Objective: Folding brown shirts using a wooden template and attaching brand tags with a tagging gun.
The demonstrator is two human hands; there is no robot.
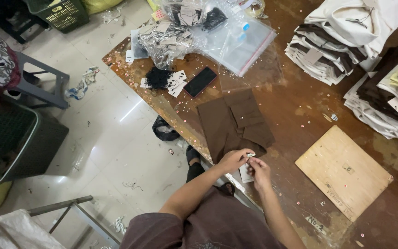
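Between the left hand point(232, 160) and right hand point(259, 169), both pinching a small white tag point(250, 156), work continues; the folded brown garment point(234, 123) just beyond remains untagged.

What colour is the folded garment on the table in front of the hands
Dark brown; the folded garment shows best in the head view.

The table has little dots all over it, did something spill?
Yes, it looks so. Small pale pink dots lie scattered loose over the wooden table, thickest around the brown folded garment and dark phone, not gathered in any container.
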